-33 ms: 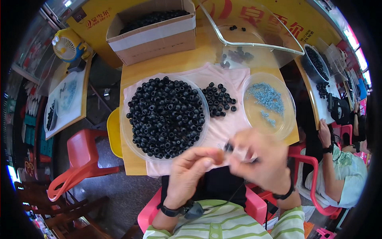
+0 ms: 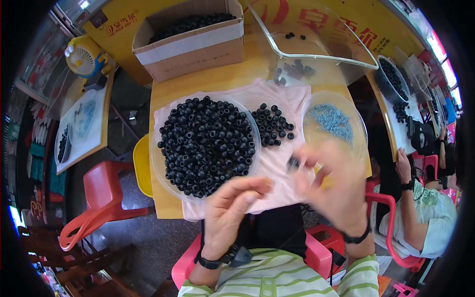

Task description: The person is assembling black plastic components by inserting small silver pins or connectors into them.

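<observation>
My left hand [image 2: 232, 210] is above the front edge of a pink cloth [image 2: 279, 171], thumb and fingers pinched together. Whatever it may hold is too small to make out. To its right my right hand [image 2: 336, 183] is raised and smeared by motion, with a small black hollow part [image 2: 293, 163] at its fingertips. A clear round tray [image 2: 157, 175] heaped with such black parts lies left of the hands. A loose pile of black parts [image 2: 272, 123] sits on the cloth beside it. Right of that, a clear round dish [image 2: 309, 136] bears tiny light-blue pieces [image 2: 334, 121].
A cardboard box [image 2: 193, 59] of black parts stands at the back. A clear plastic bin [image 2: 321, 57] is tilted beside it. Red chairs [image 2: 106, 190] and a yellow stool [image 2: 142, 166] flank the table. A co-worker's hand [image 2: 403, 166] rests at the right-hand table.
My hands were close together over the cloth's front edge; now they are apart. The right hand has moved up and to the right with the black part, toward the dish.
</observation>
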Motion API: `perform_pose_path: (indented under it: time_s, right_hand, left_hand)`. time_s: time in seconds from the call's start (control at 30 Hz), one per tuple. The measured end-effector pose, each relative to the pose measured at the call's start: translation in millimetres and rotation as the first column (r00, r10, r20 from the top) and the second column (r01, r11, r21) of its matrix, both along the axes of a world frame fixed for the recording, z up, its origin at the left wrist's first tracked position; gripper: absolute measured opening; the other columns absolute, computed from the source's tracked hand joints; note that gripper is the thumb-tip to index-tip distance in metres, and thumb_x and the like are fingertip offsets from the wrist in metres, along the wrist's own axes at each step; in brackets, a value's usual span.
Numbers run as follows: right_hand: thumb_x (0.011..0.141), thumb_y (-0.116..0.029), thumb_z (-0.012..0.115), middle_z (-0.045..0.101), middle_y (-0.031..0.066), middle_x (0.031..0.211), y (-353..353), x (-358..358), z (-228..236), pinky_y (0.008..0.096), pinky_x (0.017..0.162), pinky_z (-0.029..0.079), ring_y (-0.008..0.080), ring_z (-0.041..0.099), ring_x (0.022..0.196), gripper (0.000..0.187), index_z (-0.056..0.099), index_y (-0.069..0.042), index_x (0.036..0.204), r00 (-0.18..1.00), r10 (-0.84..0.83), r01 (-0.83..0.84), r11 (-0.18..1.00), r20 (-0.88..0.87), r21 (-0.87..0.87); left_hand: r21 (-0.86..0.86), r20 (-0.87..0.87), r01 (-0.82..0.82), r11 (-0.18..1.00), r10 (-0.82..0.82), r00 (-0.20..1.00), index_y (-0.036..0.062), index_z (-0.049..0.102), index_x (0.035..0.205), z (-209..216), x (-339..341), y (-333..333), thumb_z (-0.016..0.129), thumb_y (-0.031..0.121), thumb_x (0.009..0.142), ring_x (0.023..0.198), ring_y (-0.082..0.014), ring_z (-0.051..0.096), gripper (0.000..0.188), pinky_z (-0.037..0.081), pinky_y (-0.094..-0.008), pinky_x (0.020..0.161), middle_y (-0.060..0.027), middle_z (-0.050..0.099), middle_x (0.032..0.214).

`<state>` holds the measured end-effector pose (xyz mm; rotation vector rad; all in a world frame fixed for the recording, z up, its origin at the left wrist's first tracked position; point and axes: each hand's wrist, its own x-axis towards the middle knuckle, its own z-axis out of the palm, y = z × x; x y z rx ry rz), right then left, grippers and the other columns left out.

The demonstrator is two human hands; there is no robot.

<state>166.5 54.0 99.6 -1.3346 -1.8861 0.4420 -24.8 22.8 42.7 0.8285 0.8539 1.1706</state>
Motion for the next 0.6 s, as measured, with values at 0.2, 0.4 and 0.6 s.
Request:
perform_pose_path:
  time_s: [0.2,0.4,0.6]
  right_hand:
    - [0.083,-0.024,0.066,0.067,0.0167,0.085,108.4,22.1,46.2,0.0376,0.069,0.049,0.0253,0.065,0.073,0.027,0.065,0.002,0.093,0.902,-0.408,0.394,0.912,0.142,0.119]
    - [0.086,-0.035,0.061,0.069,0.0179,0.095,180.9,41.2,29.9,0.0407,0.087,0.048,0.0326,0.065,0.096,0.038,0.068,-0.001,0.099,0.663,-0.539,0.57,0.813,0.519,0.117]
    - [0.087,-0.04,0.062,0.069,0.014,0.101,159.4,36.9,30.0,0.0434,0.087,0.048,0.0316,0.065,0.094,0.041,0.068,-0.002,0.101,0.725,-0.54,0.468,0.842,0.429,0.269]
  left_hand:
    - [0.476,-0.746,-0.115,0.872,0.47,0.473,0.0023,0.07,0.098,-5.6,-21.1,21.1,0.071,0.002,0.08,0.082,-0.0213,0.06,0.018,0.048,-0.0307,0.074,-0.0088,0.067,0.091]
    - [0.508,-0.819,0.07,0.858,0.457,0.347,0.0024,0.071,0.093,-19.9,-14.1,24.0,0.073,0.003,0.076,0.087,-0.0249,0.058,0.017,0.048,-0.0332,0.076,-0.009,0.066,0.09]
    - [0.489,-0.848,0.124,0.863,0.438,0.298,0.0022,0.069,0.095,-21.8,-12.7,29.2,0.074,0.006,0.075,0.089,-0.0254,0.056,0.021,0.046,-0.0347,0.078,-0.0083,0.064,0.091]
